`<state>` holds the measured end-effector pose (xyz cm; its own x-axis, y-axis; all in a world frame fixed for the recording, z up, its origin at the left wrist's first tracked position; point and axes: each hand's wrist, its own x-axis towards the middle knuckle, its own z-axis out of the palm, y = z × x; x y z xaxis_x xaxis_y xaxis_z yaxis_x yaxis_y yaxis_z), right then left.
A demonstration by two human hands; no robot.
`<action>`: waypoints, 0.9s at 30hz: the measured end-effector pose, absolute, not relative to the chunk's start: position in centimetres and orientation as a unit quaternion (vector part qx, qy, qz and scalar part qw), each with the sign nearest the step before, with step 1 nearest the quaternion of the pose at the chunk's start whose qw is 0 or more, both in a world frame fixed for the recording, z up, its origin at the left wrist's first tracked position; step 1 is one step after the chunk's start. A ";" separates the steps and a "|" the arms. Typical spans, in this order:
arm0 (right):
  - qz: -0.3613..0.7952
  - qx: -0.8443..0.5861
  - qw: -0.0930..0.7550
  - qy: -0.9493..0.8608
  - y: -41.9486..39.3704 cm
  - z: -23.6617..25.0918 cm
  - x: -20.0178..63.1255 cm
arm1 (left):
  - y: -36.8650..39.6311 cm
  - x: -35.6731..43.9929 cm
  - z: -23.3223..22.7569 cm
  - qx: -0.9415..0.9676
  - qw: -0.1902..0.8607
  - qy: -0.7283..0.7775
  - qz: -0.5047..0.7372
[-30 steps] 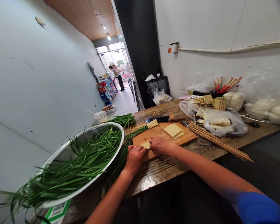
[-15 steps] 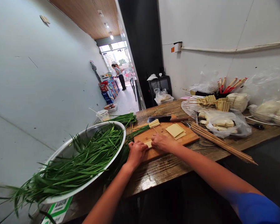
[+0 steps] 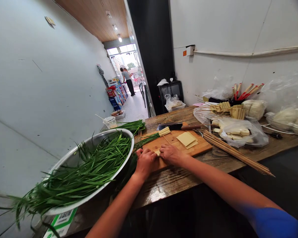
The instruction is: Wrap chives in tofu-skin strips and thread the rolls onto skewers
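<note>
Weathered, grainy wooden table [image 3: 172,181]: left hand [image 3: 146,161] and right hand [image 3: 172,154] pinch a smooth pale sheet [image 3: 158,153].

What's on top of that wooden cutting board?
The cutting board holds square pale sheets, pale rolls with green stalks, and a thin stick. A pale strip shows between the left hand and right hand; what their fingers cover can't be seen.

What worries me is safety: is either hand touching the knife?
No, the knife lies beyond and apart from the left hand and right hand.
</note>
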<state>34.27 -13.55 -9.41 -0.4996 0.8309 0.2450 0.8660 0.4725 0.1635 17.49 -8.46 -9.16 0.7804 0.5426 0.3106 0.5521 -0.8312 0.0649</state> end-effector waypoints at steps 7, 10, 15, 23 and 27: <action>-0.134 -0.507 0.070 -0.849 -13.3 -9.5 34.3 | -8.6 17.5 -10.1 -0.936 0.085 -0.300 -0.164; -0.168 -0.508 0.100 -0.839 -13.8 -9.9 33.9 | -8.1 17.5 -9.8 -0.941 0.068 -0.291 -0.157; -0.183 -0.516 0.122 -0.828 -14.4 -10.5 33.4 | -7.6 17.5 -9.2 -0.946 0.047 -0.292 -0.135; -0.155 -0.527 0.104 -0.829 -13.1 -10.3 33.8 | -8.8 17.4 -10.0 -0.935 0.078 -0.314 -0.144; -0.153 -0.540 0.107 -0.820 -12.8 -10.6 34.0 | -8.0 17.5 -10.6 -0.941 0.069 -0.300 -0.143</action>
<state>34.04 -12.83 -10.62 -0.3929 0.8538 0.3416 0.9195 0.3688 0.1358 17.49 -8.01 -10.58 0.7788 0.5452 0.3102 0.5845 -0.8102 -0.0436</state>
